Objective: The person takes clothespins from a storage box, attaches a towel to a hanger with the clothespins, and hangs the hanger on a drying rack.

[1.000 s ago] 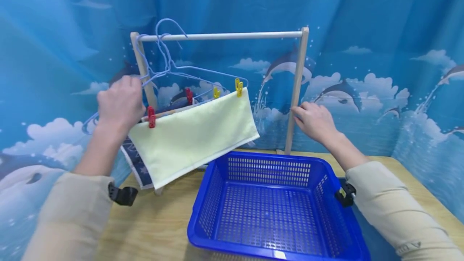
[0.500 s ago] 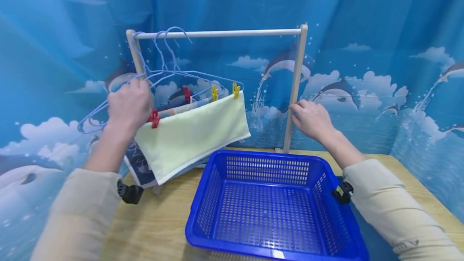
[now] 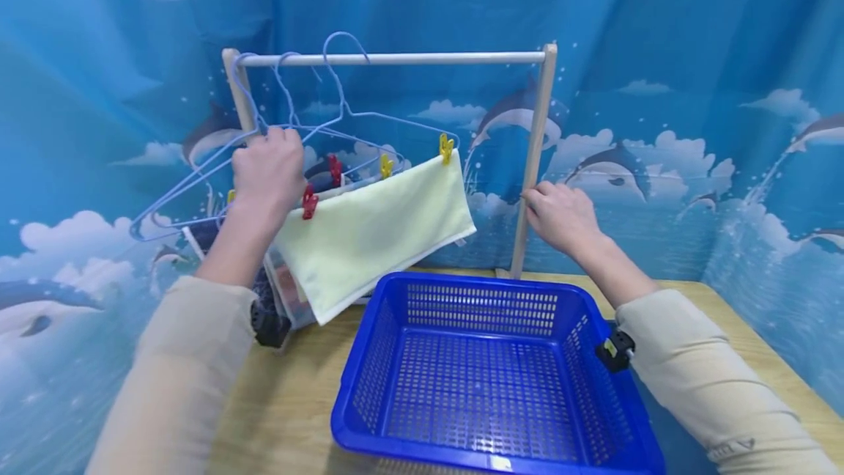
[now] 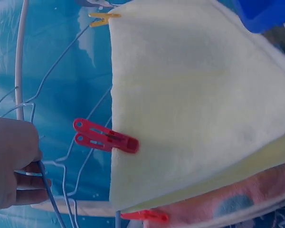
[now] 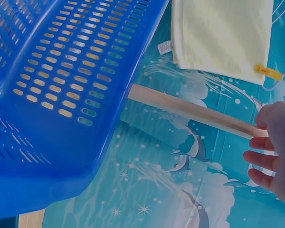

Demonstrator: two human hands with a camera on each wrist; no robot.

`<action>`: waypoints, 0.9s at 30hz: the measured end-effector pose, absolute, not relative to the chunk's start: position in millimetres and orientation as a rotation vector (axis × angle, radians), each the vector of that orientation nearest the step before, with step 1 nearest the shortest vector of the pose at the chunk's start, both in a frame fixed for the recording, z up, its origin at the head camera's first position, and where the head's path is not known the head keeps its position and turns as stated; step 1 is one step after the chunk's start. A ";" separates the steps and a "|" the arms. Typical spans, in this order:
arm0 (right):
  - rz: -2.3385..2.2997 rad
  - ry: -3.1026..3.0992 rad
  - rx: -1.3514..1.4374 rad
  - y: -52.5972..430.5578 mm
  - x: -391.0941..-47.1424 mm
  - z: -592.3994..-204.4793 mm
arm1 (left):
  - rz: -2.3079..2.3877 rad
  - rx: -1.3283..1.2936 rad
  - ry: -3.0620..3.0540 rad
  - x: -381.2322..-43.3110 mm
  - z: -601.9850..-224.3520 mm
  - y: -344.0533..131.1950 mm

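Note:
My left hand (image 3: 269, 167) grips a blue wire hanger (image 4: 48, 190) by its left arm. From the hanger a pale yellow towel (image 3: 382, 218) hangs tilted, clipped by a red clothespin (image 3: 309, 202) and a yellow clothespin (image 3: 446, 148). The hook arches above the rack's white bar (image 3: 448, 59), its tip about level with it; whether it touches, I cannot tell. At the right, thumb and fingers of my right hand (image 3: 563, 218) hold the rack's wooden post (image 3: 535, 138). Part of the left arm of the hanger is hidden by my hand.
Other blue hangers with darker, patterned cloths, partly covered by the towel, hang at the bar's left end. In front of the rack a blue plastic basket (image 3: 488, 281) sits on the wooden table (image 3: 297, 402). A dolphin-print curtain (image 3: 659, 35) hangs behind.
My left hand has moved right, carrying the hanger and towel; the hook is now apart from the other hangers and higher over the bar. My right hand stays on the post.

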State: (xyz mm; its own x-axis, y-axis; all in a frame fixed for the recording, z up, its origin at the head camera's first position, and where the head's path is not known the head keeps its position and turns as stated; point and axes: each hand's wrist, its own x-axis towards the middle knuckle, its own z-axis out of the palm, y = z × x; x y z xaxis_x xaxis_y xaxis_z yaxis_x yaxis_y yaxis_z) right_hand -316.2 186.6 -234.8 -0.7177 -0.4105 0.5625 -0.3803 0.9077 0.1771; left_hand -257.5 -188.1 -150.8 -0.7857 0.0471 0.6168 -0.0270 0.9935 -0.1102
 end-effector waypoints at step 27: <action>-0.075 -2.603 0.437 174.5 -310.9 -228.0 | 0.225 0.008 -2.601 -267.2 -157.5 -168.9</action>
State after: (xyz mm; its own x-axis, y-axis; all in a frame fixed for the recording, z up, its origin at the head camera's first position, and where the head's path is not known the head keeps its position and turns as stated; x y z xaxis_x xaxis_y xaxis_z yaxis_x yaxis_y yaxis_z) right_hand -310.9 174.5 -228.0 -0.8254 -0.3201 0.4649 -0.2928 0.9470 0.1322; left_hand -267.2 -168.9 -157.5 -0.8624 0.0380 0.5048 -0.0491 0.9862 -0.1581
